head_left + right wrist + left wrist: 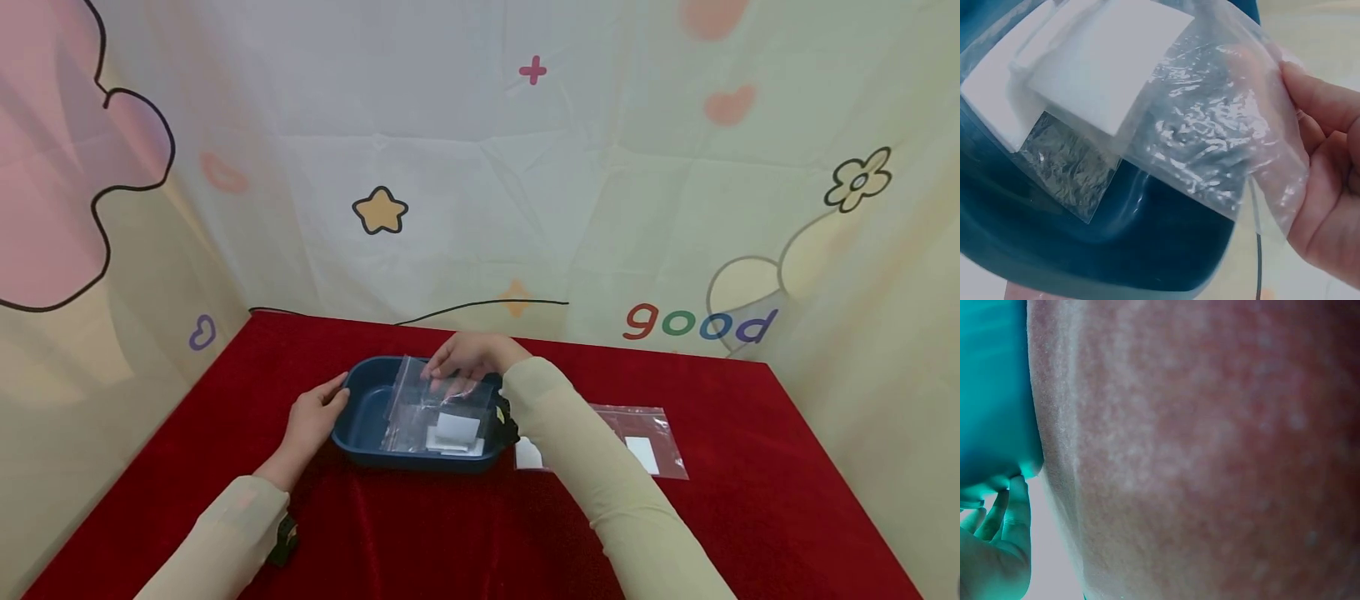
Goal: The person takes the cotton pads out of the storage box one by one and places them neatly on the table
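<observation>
A dark blue plastic basin (420,461) with rounded corners stands on the red cloth. At its left end my left hand (311,421) holds the rim; its fingertips (1018,487) meet the basin's outer wall in the left wrist view. Over the basin's right half, my right hand (471,357) pinches the edge of a clear zip bag (1197,131) between thumb and fingers. A white card (457,427) shows in that bag. Beneath it, inside the basin, lie more clear plastic and white pieces (997,94), partly covered by the held bag.
To the right of the basin, more clear zip bags (667,425) with white cards (641,455) lie on the red cloth (750,500), partly hidden by my right sleeve. A printed curtain (465,208) hangs behind the table.
</observation>
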Demonstrator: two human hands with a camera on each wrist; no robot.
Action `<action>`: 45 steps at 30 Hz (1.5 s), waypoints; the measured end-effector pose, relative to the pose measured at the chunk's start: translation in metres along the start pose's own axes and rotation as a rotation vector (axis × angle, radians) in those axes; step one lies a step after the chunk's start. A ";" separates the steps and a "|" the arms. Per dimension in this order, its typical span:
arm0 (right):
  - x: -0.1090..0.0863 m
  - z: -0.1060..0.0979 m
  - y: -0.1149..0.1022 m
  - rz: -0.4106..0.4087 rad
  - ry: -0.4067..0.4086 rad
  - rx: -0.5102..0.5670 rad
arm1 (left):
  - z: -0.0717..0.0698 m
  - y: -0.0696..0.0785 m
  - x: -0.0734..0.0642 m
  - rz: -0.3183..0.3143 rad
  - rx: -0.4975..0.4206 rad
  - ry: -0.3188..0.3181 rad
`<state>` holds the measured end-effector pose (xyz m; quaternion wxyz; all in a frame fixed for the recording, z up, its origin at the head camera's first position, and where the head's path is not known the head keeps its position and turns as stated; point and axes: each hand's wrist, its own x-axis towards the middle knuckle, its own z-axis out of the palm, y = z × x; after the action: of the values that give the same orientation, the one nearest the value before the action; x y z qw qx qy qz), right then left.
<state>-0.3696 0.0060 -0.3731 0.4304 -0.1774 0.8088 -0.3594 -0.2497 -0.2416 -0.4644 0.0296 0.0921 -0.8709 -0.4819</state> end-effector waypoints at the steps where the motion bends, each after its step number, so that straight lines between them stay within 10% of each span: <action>1: -0.001 0.000 -0.001 -0.008 -0.001 0.005 | 0.000 0.000 0.000 -0.001 0.001 0.000; 24: -0.027 0.002 -0.011 -0.124 0.016 -0.014 | 0.001 -0.003 0.001 0.004 -0.010 0.009; 45: -0.060 -0.005 0.003 -0.223 0.173 0.187 | 0.000 -0.001 0.000 0.001 -0.009 0.005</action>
<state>-0.3399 0.0462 -0.3392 0.3311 -0.1938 0.7811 -0.4926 -0.2495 -0.2419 -0.4653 0.0323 0.0929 -0.8687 -0.4854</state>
